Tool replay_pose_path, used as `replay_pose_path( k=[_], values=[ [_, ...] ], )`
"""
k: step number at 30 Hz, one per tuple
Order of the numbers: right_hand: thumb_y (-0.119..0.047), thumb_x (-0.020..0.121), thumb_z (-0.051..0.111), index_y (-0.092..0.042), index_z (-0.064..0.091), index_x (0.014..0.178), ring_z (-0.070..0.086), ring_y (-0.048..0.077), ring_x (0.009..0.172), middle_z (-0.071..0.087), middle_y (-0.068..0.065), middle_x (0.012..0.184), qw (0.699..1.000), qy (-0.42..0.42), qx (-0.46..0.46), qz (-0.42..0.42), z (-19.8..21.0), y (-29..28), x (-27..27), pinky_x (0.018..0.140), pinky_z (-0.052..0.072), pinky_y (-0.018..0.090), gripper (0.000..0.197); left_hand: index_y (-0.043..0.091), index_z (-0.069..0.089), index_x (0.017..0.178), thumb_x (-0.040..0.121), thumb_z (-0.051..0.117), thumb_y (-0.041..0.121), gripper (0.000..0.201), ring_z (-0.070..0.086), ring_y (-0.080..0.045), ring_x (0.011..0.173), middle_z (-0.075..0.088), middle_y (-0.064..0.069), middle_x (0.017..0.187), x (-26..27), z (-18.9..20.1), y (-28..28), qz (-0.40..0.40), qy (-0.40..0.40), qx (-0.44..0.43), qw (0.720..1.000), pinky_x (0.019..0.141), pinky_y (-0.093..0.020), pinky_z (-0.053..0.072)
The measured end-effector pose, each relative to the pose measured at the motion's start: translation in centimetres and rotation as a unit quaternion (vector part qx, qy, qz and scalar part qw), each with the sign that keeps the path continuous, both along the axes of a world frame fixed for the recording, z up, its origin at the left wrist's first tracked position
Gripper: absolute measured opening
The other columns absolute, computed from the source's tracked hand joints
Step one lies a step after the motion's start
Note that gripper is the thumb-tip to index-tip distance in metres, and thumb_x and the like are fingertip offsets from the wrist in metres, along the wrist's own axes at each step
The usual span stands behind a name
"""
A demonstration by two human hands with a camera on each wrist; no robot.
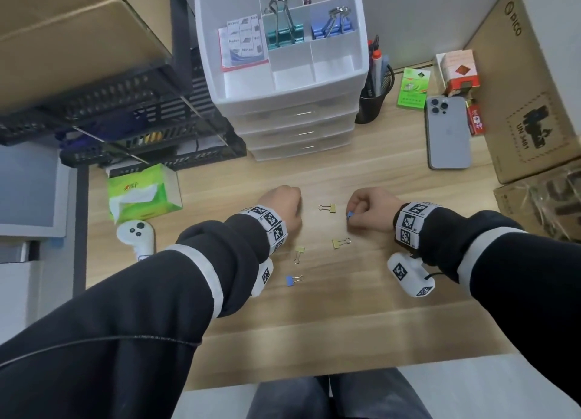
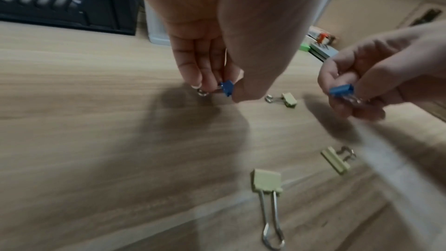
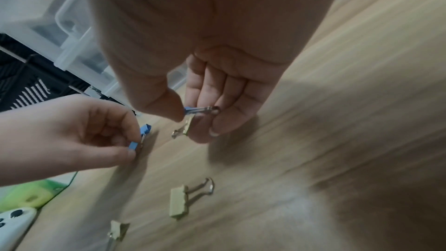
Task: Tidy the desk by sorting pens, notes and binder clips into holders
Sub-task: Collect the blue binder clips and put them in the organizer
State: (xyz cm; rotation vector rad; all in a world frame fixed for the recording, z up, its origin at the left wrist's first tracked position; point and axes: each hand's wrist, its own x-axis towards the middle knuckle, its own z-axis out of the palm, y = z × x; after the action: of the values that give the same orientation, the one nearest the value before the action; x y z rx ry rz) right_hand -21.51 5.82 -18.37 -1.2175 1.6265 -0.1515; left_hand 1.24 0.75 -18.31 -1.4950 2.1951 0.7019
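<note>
My left hand (image 1: 290, 206) hovers low over the wooden desk (image 1: 314, 318) and pinches a small blue binder clip (image 2: 226, 88) between thumb and fingers. Close to its right, my right hand (image 1: 356, 212) pinches another small blue binder clip (image 1: 349, 214), which also shows in the right wrist view (image 3: 192, 111). Three yellow clips (image 1: 327, 207) (image 1: 340, 242) (image 1: 299, 253) and one blue clip (image 1: 293, 279) lie loose on the desk between and below the hands. The white drawer organizer (image 1: 358, 72) at the back holds notes (image 1: 243, 41) and large teal and blue clips.
A black pen cup (image 1: 374, 101) stands right of the organizer, with a green box (image 1: 412, 88) and a phone (image 1: 448, 132) beyond. Cardboard boxes (image 1: 528, 88) line the right side. Black trays (image 1: 110, 113), a tissue pack (image 1: 144, 189) and a white controller (image 1: 136, 231) sit left.
</note>
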Motion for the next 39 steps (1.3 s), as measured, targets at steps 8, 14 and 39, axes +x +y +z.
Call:
replay_pose_path(
  k=[8,14,39],
  values=[
    [0.012,0.085,0.043,0.018,0.062,0.095,0.066,0.041,0.075,0.067,0.036,0.089,0.976,-0.139,0.131,-0.107,1.8,-2.0,2.2,0.068,0.059,0.041,0.023,0.0,0.06,0.115,0.1,0.044,0.011,0.025,0.062,-0.035,0.101,0.053,-0.016,0.105,2.1,0.1,-2.6,0.09,-0.066,0.004,0.994,0.077,-0.035,0.045],
    [0.012,0.072,0.039,0.01,0.065,0.079,0.051,0.026,0.052,0.065,0.022,0.069,0.98,-0.091,0.137,-0.114,0.9,-2.2,1.6,0.049,0.041,0.025,0.027,0.005,0.049,0.12,0.097,0.043,0.01,0.025,0.053,-0.025,0.077,0.059,-0.013,0.113,1.1,-0.5,-2.6,0.129,-0.039,0.04,0.99,0.068,-0.034,0.042],
    [-0.008,0.084,0.054,-0.001,0.068,0.076,0.033,0.017,0.042,0.041,0.0,0.044,0.978,-0.101,0.112,-0.146,-0.3,-1.2,-0.1,0.044,0.024,0.024,0.017,0.007,0.045,0.126,0.098,0.049,0.016,0.03,0.065,-0.036,0.1,0.061,-0.017,0.119,0.2,-0.9,-4.6,0.146,-0.051,-0.012,0.988,0.073,-0.036,0.047]
  ],
)
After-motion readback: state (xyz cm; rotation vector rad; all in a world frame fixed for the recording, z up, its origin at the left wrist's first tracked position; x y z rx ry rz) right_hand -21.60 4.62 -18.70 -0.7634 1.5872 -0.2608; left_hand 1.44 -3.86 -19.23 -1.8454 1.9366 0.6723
